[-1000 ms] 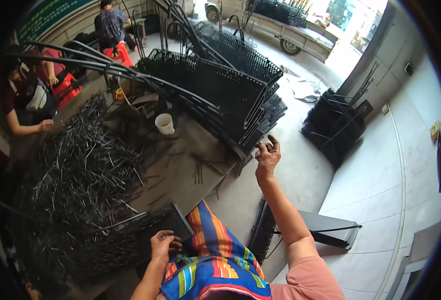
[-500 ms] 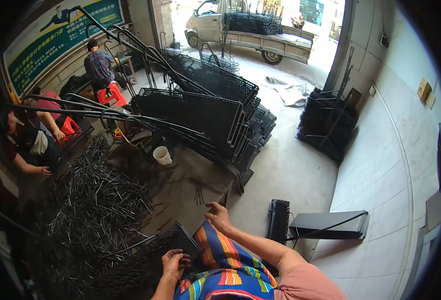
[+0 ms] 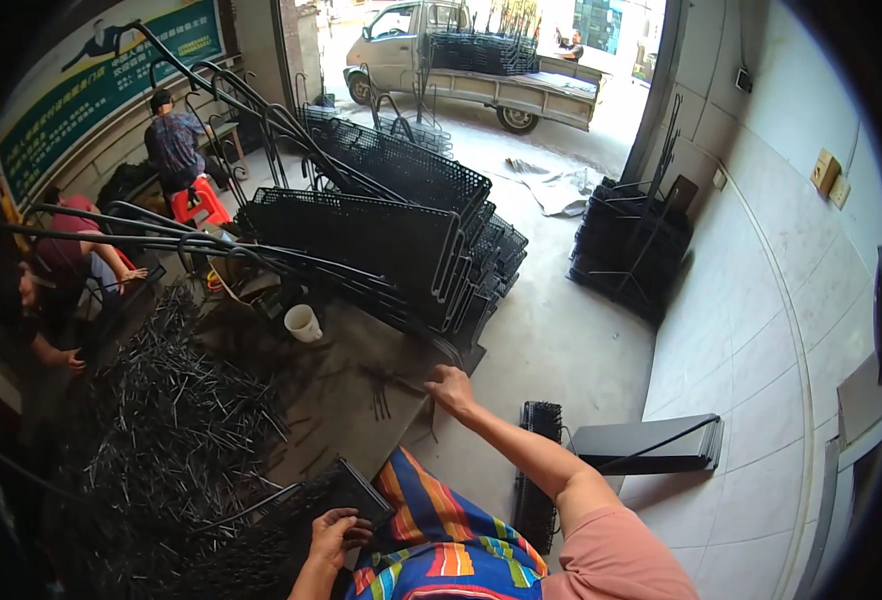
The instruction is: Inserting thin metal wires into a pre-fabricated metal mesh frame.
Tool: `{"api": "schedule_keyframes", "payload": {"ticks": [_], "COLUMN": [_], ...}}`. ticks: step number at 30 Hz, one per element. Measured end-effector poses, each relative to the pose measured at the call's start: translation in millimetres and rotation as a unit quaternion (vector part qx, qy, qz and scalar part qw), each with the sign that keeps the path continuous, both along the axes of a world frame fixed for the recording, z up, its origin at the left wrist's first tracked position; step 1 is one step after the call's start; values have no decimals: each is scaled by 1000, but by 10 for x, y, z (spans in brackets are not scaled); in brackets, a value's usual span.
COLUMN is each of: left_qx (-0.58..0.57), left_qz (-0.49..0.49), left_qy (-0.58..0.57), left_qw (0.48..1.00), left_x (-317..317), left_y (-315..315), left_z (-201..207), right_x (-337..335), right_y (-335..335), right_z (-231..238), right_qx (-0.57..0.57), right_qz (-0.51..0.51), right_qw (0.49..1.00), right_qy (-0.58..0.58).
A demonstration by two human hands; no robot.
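Observation:
My left hand (image 3: 335, 538) is low in the middle, beside the end of a black panel (image 3: 353, 490) that lies by my lap. Its fingers are loosely spread, and I see nothing held in them. My right hand (image 3: 450, 389) reaches forward to the edge of a dark work surface (image 3: 346, 400). Its fingers are pinched together, next to a few thin black strips (image 3: 379, 398); whether one is between the fingertips is too small to make out. A large heap of thin black strips (image 3: 186, 400) covers the left of the surface.
Stacked black mesh racks (image 3: 361, 240) with long curved rods stand ahead, near a white mug (image 3: 302, 323). Co-workers (image 3: 91, 260) sit at the left. More black racks (image 3: 629, 250) and a flat dark panel stack (image 3: 646, 443) stand at the right. A truck (image 3: 481, 65) is outside.
My right hand has moved forward and its fingers have closed near the strips. My left hand stays by the panel. The whole view has shifted slightly.

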State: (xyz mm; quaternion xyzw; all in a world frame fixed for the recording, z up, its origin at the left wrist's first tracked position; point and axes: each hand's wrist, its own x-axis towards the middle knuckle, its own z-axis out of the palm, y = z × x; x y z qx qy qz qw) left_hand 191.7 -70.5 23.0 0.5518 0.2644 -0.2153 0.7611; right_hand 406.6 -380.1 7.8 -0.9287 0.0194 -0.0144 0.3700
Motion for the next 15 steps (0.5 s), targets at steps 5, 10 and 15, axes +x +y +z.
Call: {"api": "schedule_keyframes", "payload": {"ticks": [5, 10, 15], "left_qx": [-17, 323, 680], "left_qz": [-62, -10, -164], "left_qy": [-153, -398, -286], "left_qw": [986, 859, 655], "left_x": [473, 1699, 2362], "left_y": [-96, 145, 1013], "left_z": [716, 800, 173], "right_x": [-332, -533, -405], "right_y": [647, 973, 1017], "right_z": [-179, -450, -537], "right_qx": [152, 168, 148], "right_qz": [164, 174, 178], "right_qw": [974, 966, 970], "right_qy": [40, 87, 77]}}
